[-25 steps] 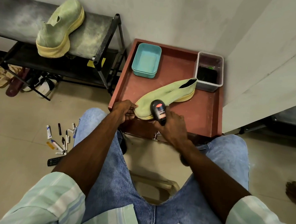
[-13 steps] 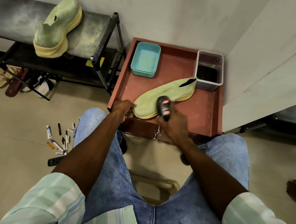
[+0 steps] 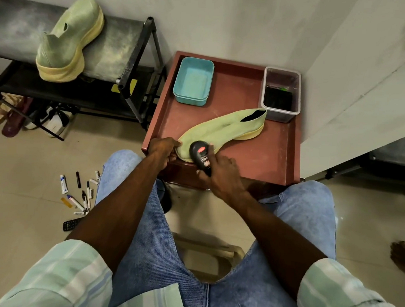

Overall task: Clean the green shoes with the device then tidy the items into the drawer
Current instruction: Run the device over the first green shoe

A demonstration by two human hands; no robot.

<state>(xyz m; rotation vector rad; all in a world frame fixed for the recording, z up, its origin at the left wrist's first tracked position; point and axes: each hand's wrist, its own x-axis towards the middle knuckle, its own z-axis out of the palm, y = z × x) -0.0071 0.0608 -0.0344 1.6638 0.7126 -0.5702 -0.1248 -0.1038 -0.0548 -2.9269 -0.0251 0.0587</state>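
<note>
A green shoe (image 3: 224,129) with a yellow sole lies on its side on the red-brown table (image 3: 268,155), toe toward me. My left hand (image 3: 162,148) grips the toe end at the table's front left. My right hand (image 3: 219,170) holds a black device (image 3: 200,155) with a red label, pressed against the toe part of the shoe. The second green shoe (image 3: 70,41) stands on the top shelf of the black rack (image 3: 136,60) at the left.
A teal tray (image 3: 194,80) and a clear box (image 3: 281,94) with a dark thing inside stand at the back of the table. Pens, tubes and a remote (image 3: 78,197) lie on the floor at the left. Sandals (image 3: 5,115) sit under the rack. A wall panel stands at the right.
My right hand slid the device a little along the shoe's toe part, to the right and then back left. My left hand kept its grip on the toe.
</note>
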